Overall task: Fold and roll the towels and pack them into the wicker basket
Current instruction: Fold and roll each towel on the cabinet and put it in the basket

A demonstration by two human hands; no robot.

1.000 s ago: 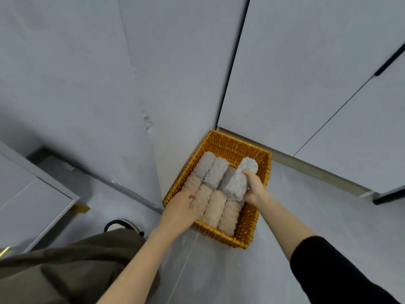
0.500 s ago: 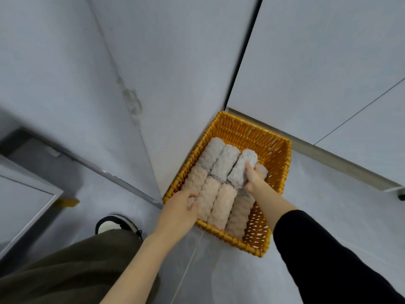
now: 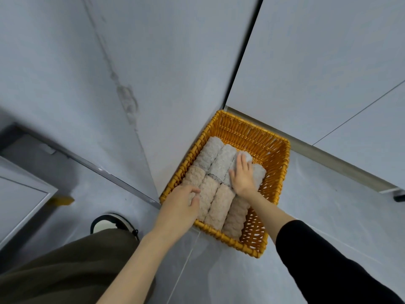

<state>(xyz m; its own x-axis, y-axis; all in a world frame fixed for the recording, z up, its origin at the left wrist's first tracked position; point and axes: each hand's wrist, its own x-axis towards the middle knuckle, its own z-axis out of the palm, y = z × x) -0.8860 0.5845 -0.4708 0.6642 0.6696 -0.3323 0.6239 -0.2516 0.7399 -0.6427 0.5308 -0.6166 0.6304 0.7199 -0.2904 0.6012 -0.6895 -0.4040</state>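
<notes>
Down in the basket [image 3: 275, 150], I see the right hand [image 3: 242, 177] lying flat, fingers straight, pressing on a grey roll [image 3: 247, 156]. The left hand [image 3: 182, 205] is loose and rests on the beige rolls [image 3: 219, 205] by the near edge. The basket sits on the floor [image 3: 219, 281] in a corner.

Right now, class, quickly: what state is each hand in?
Left hand: open, fingers relaxed, resting on the beige rolls.
Right hand: open, flat, pressing on a grey roll in the wicker basket.
</notes>
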